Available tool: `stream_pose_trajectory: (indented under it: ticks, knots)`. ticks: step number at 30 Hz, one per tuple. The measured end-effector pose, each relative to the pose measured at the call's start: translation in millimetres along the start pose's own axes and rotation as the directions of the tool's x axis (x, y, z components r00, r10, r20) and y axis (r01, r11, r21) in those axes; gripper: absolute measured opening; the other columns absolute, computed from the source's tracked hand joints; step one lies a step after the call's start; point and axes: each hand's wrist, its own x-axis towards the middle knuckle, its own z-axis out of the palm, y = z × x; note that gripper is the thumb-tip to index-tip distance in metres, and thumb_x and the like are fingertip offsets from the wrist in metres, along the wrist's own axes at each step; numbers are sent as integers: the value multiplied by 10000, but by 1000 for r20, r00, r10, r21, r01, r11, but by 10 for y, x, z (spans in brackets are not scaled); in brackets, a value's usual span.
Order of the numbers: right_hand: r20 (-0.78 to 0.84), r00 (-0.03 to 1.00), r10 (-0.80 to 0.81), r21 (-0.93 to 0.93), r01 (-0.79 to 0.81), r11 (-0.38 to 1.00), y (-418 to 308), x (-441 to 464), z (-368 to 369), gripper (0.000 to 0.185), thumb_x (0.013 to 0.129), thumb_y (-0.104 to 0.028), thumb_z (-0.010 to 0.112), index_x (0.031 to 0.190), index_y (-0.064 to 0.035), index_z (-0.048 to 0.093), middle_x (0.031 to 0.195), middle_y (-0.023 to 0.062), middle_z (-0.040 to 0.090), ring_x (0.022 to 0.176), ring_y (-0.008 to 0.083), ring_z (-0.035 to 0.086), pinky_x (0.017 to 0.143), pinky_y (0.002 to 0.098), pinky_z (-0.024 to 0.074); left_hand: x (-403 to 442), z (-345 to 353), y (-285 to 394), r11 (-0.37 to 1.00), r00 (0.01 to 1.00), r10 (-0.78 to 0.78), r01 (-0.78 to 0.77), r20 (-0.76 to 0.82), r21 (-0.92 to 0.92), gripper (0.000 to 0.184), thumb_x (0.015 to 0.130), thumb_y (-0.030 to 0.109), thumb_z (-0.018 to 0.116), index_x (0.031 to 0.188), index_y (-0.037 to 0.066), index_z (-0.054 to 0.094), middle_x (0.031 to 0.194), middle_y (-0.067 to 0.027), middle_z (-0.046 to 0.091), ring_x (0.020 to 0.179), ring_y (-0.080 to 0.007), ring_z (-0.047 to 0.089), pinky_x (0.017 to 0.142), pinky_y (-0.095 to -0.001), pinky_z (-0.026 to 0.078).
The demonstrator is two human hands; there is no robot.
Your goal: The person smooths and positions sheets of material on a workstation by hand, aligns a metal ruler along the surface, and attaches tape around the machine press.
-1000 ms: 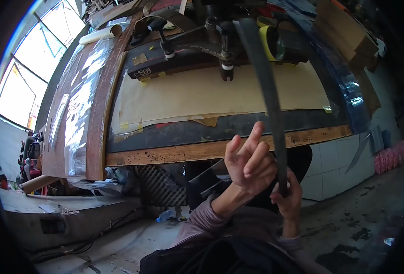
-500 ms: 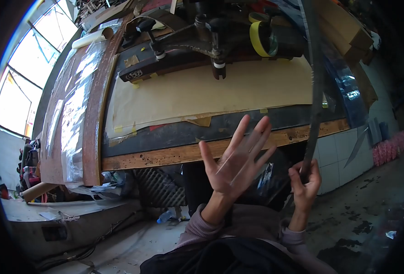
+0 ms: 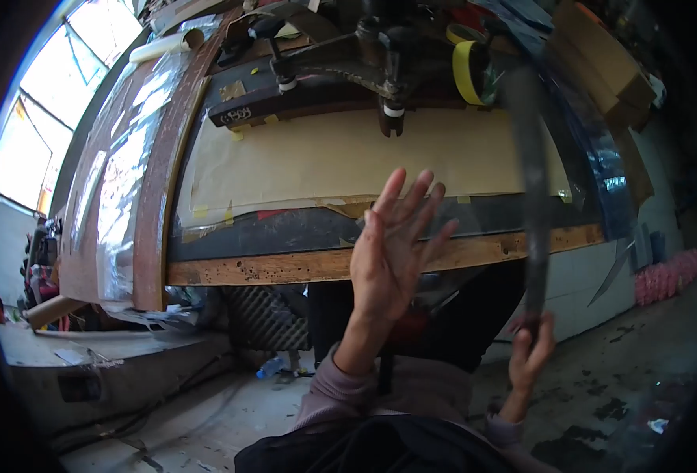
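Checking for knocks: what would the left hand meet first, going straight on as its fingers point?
Probably the long black bar beyond the flat cream sheet; depth is unclear, so the left hand might touch the sheet first.

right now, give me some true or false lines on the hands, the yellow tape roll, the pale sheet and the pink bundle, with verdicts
1. The right hand holds the long dark strip. True.
2. The left hand grips the strip too. False: it is raised with its fingers apart, away from the strip.
3. The yellow tape roll lies on the floor. False: it is up beside the metal arms.
4. The pale sheet lies on the dark tabletop. True.
5. The pink bundle is at the left edge of the view. False: it is at the right.
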Motion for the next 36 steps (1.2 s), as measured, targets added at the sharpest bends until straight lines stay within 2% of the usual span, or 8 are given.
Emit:
stream_pose_trajectory:
  ticks: [1, 4, 5, 6, 9, 15, 24, 36]
  knots:
    - [82, 996, 42, 15, -43, 999, 60, -77, -23, 478, 924, -484, 543, 957, -8, 537, 730, 52, 583, 610, 160, 564, 577, 281, 441, 55, -7, 41, 998, 1000, 19, -20, 21, 64, 658, 989, 510, 278, 1495, 109, 151, 1494, -205, 264, 1392, -356, 255, 1095, -531, 307]
    - [215, 966, 145, -53, -137, 989, 112, -308, 34, 370, 884, -382, 647, 918, -22, 571, 706, 65, 615, 622, 174, 613, 582, 283, 458, 155, -61, 57, 997, 992, 72, -70, 101, -17, 669, 982, 533, 262, 1500, 129, 137, 1489, -219, 267, 1388, -362, 264, 1088, -528, 317]
    - [258, 949, 183, -68, -171, 983, 99, -370, 64, 341, 880, -352, 656, 913, -22, 577, 700, 64, 615, 625, 176, 616, 585, 284, 461, 163, -59, 44, 996, 994, 73, -76, 78, 47, 756, 937, 634, 225, 1505, 147, 122, 1490, -232, 261, 1390, -373, 255, 1091, -527, 302]
    - [299, 928, 224, -84, -208, 974, 93, -422, 93, 312, 877, -321, 665, 907, -22, 582, 694, 64, 616, 628, 177, 619, 587, 284, 463, 162, -72, 22, 996, 992, 85, -86, 97, 9, 778, 928, 652, 222, 1505, 141, 116, 1488, -244, 254, 1389, -374, 256, 1081, -536, 313]
    - [305, 920, 247, -3, -258, 966, 92, -534, 177, 249, 869, -263, 667, 869, -27, 589, 667, 62, 608, 607, 172, 609, 572, 277, 455, 135, -116, 1, 995, 979, 102, -97, 176, -36, 875, 881, 730, 190, 1507, 128, 81, 1487, -284, 224, 1390, -378, 253, 1067, -549, 326]
    - [289, 933, 216, 12, -229, 973, 69, -596, 266, 232, 865, -245, 669, 828, -34, 578, 653, 65, 607, 568, 143, 585, 535, 269, 434, 118, -147, -16, 991, 969, 131, -121, 208, -59, 959, 810, 808, 116, 1515, 166, 12, 1511, -243, 214, 1404, -359, 233, 1107, -488, 265]
    - [299, 937, 182, 1, -191, 982, 34, -577, 318, 241, 861, -246, 671, 831, -30, 570, 641, 66, 601, 544, 163, 578, 525, 276, 434, 110, -149, -17, 993, 970, 111, -118, 218, 19, 853, 858, 756, 124, 1505, 239, -81, 1517, -235, 207, 1408, -336, 241, 1132, -441, 219]
    - [301, 939, 169, -20, -171, 985, 70, -594, 296, 244, 864, -252, 668, 824, -32, 570, 653, 65, 588, 550, 161, 562, 528, 276, 425, 121, -100, -43, 980, 961, 186, -198, 206, 37, 734, 938, 635, 135, 1483, 243, -161, 1479, -288, 251, 1395, -361, 258, 1144, -448, 197]
